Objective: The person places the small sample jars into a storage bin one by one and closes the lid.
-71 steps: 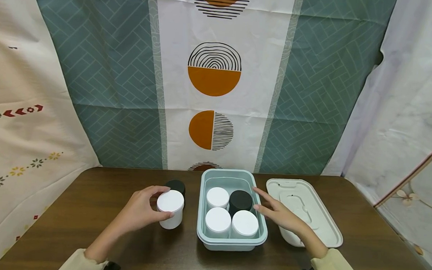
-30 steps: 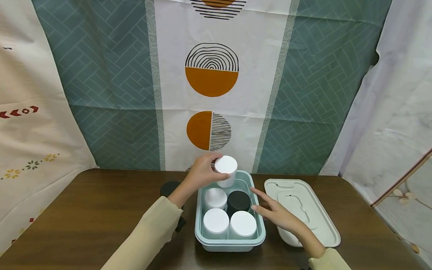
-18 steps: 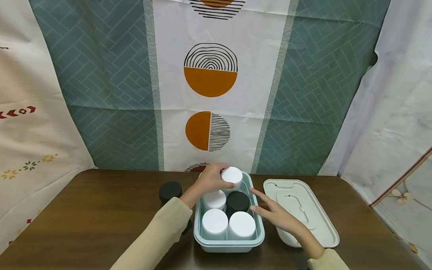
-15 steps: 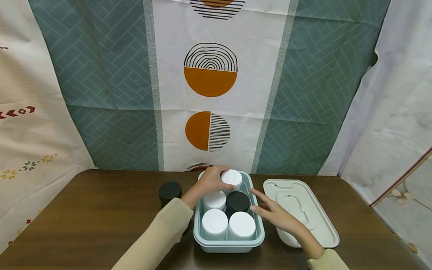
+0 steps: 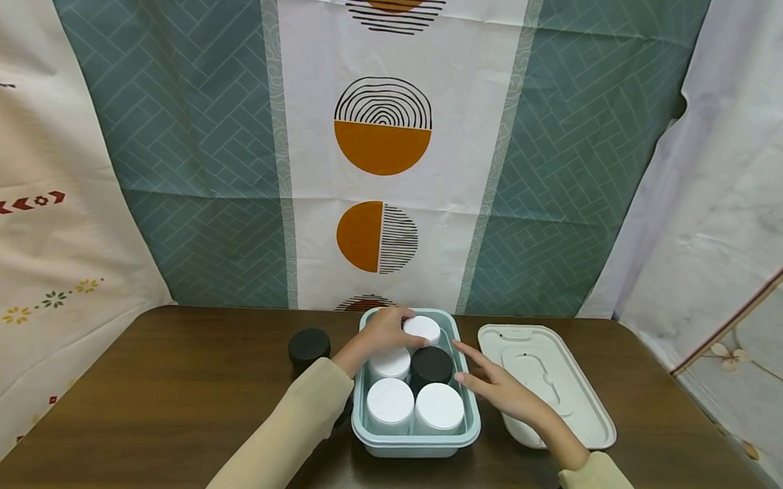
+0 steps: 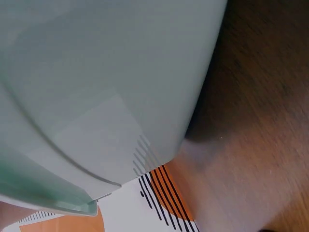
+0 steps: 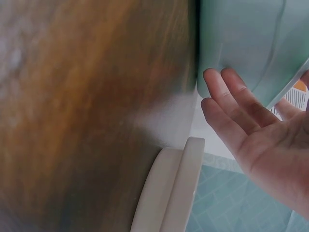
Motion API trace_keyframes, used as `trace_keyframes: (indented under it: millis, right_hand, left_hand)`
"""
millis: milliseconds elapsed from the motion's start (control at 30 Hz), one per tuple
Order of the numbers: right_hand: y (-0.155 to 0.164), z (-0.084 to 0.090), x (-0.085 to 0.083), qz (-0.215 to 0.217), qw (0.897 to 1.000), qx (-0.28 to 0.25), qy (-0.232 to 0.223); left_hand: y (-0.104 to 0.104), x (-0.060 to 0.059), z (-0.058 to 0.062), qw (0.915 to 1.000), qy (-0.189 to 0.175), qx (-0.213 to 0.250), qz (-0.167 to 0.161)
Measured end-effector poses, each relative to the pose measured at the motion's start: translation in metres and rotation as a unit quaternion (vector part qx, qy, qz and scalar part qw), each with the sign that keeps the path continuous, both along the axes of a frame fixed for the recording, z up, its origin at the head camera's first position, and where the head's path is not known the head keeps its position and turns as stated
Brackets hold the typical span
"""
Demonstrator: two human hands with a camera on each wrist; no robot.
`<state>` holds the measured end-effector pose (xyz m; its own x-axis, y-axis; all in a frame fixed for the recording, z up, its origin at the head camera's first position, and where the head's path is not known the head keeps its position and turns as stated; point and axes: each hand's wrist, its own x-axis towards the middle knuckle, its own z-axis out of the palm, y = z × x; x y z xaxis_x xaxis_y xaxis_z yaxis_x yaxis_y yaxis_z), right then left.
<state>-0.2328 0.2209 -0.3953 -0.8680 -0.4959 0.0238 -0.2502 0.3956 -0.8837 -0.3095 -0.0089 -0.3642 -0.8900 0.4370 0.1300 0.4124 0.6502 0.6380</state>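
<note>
As seen from the head camera, with both wrist views blurred and close:
Table: dark wood; near edge cut off.
Lid: white, flat beside the bin; near corner hidden by the right wrist.
Bin: pale green, holding five jars; fills the left wrist view, where no hand shows.
Left hand: fingers curled round the white jar, at the bin's far end.
Right hand: fingers straight, touching the bin's right wall, holding nothing.
Black jar: left of the bin; base hidden by the sleeve.
</note>
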Motion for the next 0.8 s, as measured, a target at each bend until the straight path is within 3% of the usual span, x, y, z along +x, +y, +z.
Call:
trace_keyframes:
  millis: [200, 400, 567, 800]
  right_hand:
    - [-0.001, 0.0, 0.0, 0.002, 1.0, 0.004, 0.004]
    - [-0.001, 0.0, 0.002, -0.001, 1.0, 0.002, 0.008]
    - [-0.003, -0.001, 0.002, 0.002, 1.0, -0.002, 0.005]
    - [-0.002, 0.002, 0.005, -0.007, 1.0, 0.012, 0.011]
  left_hand:
    - [0.0, 0.001, -0.002, 0.9991, -0.029, 0.028, -0.01]
    - [0.0, 0.005, 0.0, 0.9991, -0.023, 0.027, -0.025]
    - [-0.007, 0.013, 0.01, 0.9991, -0.027, 0.027, -0.017]
    - [-0.035, 0.023, 0.029, 0.9974, -0.015, 0.07, 0.008]
